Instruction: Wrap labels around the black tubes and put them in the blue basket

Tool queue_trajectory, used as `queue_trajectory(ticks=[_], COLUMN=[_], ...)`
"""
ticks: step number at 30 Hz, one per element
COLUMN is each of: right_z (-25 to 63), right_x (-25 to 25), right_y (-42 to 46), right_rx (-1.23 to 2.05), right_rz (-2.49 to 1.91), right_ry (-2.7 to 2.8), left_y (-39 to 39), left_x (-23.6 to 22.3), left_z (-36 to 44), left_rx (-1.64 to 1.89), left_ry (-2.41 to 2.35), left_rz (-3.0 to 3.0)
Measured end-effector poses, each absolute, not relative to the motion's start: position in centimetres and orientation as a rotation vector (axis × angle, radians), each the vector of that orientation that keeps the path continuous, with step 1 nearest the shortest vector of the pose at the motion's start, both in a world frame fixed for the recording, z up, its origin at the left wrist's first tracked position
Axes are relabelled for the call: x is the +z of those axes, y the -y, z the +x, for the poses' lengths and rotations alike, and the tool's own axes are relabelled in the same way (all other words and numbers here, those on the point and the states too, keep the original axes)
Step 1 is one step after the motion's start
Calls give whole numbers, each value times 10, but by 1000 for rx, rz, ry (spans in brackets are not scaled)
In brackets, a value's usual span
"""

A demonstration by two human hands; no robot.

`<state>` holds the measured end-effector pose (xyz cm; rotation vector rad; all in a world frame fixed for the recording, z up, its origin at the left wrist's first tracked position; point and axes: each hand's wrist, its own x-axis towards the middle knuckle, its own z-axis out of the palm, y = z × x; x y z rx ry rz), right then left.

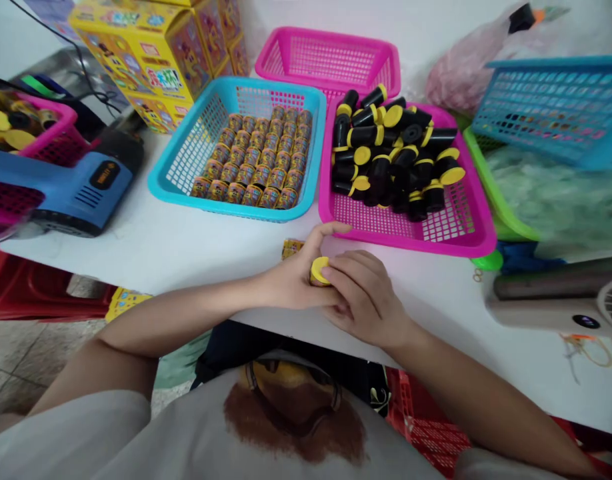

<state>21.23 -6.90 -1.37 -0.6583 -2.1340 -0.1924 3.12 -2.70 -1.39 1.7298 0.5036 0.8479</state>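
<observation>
Both my hands meet at the table's near edge around a yellow cap (320, 270). My left hand (291, 280) grips it from the left, with the thumb reaching over the top. My right hand (361, 297) curls over it from the right, hiding whatever lies beneath the cap. Just behind my left hand lies a small wrapped yellow tube (292, 248). A cyan basket (236, 150) holds neat rows of labelled tubes. Loose black tubes with yellow caps (396, 150) lie heaped in a magenta basket (406, 237), whose front rim is close to my right hand.
A blue power tool (81, 190) lies at the left beside a small pink basket of yellow caps (56, 130). Yellow cartons (151, 60) and another pink basket (331, 60) stand behind. At the right are a tilted blue basket (551, 110) and a beige blower (551, 297).
</observation>
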Motion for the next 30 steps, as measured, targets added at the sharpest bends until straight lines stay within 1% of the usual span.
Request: queue_trajectory(ticks=[3, 7, 13, 17, 20, 23, 25, 28, 30], right_z=[208, 207, 217, 220, 217, 216, 222, 250, 277], right_x=[-15, -13, -5, -4, -7, -7, 0, 16, 26], right_y=[68, 65, 67, 71, 71, 67, 59, 32, 4], right_rx=[-278, -272, -132, -11, -5, -81, -153, -257, -230], right_rz=[-642, -573, -362, -366, -394, -435, -551, -890, -1217], right_ry=[2163, 2168, 2246, 2269, 2256, 2199, 2165, 2123, 2078], left_y=[27, 28, 27, 24, 23, 24, 23, 6, -19], left_x=[-11, -6, -3, -1, 2, 10, 18, 36, 51], left_z=[29, 27, 27, 24, 21, 17, 12, -4, -16], left_rx=[830, 728, 628, 604, 552, 570, 682, 915, 989], left_ry=[-395, -307, -101, -14, -29, -189, -415, -702, -872], left_rz=[1637, 1514, 1545, 1633, 1655, 1678, 1804, 2058, 2190])
